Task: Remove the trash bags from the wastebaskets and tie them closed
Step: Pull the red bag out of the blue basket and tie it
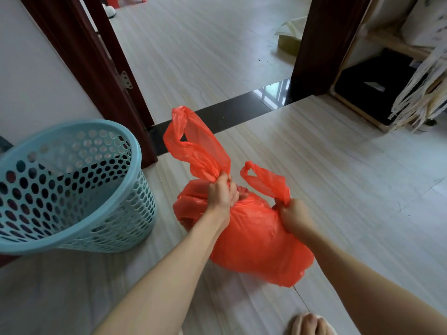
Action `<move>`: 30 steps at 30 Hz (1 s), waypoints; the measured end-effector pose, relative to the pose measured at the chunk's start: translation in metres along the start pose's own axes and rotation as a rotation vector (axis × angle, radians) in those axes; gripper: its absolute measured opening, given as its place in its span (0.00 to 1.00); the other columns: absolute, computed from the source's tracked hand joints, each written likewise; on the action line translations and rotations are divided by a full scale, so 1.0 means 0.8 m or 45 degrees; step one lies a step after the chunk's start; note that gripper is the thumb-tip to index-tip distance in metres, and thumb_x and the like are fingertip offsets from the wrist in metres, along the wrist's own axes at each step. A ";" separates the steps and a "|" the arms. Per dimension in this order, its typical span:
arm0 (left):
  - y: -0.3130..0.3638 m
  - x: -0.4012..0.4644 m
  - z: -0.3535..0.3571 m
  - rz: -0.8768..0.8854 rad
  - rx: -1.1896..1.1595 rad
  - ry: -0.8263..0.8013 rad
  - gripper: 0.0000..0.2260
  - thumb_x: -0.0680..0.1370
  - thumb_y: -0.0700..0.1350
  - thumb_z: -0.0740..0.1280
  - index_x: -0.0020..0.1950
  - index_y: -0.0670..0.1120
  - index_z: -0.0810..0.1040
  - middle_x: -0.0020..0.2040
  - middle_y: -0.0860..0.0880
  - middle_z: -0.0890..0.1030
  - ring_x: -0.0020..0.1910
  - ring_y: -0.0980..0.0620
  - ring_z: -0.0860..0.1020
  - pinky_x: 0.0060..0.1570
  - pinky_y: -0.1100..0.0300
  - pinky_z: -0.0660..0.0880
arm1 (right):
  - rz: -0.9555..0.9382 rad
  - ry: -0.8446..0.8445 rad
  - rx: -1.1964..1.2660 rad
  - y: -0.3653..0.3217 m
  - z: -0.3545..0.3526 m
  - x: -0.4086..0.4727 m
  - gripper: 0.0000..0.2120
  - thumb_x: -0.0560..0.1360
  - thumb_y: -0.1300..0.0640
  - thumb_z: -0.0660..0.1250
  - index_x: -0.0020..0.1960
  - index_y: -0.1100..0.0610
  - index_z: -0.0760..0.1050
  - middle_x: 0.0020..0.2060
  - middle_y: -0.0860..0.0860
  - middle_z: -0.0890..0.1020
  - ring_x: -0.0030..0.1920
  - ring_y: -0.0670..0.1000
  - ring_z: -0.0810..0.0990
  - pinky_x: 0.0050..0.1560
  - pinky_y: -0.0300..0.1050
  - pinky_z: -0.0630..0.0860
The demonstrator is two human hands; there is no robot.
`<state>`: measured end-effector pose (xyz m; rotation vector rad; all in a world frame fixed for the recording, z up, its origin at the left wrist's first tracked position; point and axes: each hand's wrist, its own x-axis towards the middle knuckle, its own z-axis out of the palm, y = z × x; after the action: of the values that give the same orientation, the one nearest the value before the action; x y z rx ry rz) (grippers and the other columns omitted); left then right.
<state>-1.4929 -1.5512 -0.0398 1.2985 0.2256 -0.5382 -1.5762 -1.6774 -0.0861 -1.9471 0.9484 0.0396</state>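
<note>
So, quick rundown:
Bag: red trash bag [251, 235] is sat on the floor [338, 165], out of the basket.
Left hand [221, 193]: one handle loop is gripped tight.
Right hand [294, 217]: other loop is pinched in a fist.
Wastebasket [72, 187]: blue, tilted, at 9 o'clock from the bag.

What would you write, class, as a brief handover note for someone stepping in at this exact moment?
Left hand grips one handle loop of the red trash bag; right hand grips the other loop.
The bag is out of the blue wastebasket and rests on the floor beside it.
Done: bag removed.
Left: whether a first knot is in cannot be told; finish tying the loops.
</note>
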 end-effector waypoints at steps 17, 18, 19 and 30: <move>-0.008 0.003 -0.050 -0.481 0.277 -0.460 0.13 0.74 0.26 0.50 0.42 0.40 0.69 0.31 0.45 0.67 0.29 0.53 0.70 0.35 0.62 0.72 | 0.103 -0.024 1.012 -0.057 0.008 -0.008 0.11 0.79 0.54 0.53 0.40 0.57 0.64 0.19 0.48 0.62 0.16 0.45 0.61 0.24 0.39 0.72; -0.008 0.003 -0.052 -0.476 0.315 -0.494 0.13 0.76 0.26 0.51 0.43 0.39 0.71 0.32 0.44 0.69 0.32 0.52 0.71 0.39 0.61 0.72 | 0.123 -0.041 1.020 -0.055 0.008 -0.006 0.09 0.79 0.54 0.54 0.41 0.57 0.64 0.21 0.48 0.62 0.17 0.45 0.61 0.22 0.38 0.70; -0.007 0.002 -0.054 -0.481 0.334 -0.525 0.13 0.77 0.27 0.52 0.44 0.38 0.72 0.32 0.44 0.71 0.34 0.52 0.72 0.42 0.60 0.73 | 0.150 -0.078 1.033 -0.053 0.007 -0.005 0.08 0.78 0.54 0.56 0.42 0.56 0.65 0.22 0.49 0.62 0.18 0.45 0.62 0.21 0.37 0.69; -0.032 0.008 -0.033 -0.311 -0.031 -0.129 0.12 0.80 0.33 0.50 0.40 0.43 0.67 0.15 0.52 0.65 0.18 0.53 0.73 0.37 0.59 0.75 | 0.358 -0.266 1.030 -0.029 0.018 0.005 0.10 0.78 0.63 0.54 0.41 0.60 0.71 0.27 0.52 0.63 0.25 0.48 0.63 0.18 0.35 0.65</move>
<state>-1.4966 -1.5318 -0.0711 1.2231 0.3073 -0.8046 -1.5541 -1.6628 -0.0789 -1.0418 0.9035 0.0160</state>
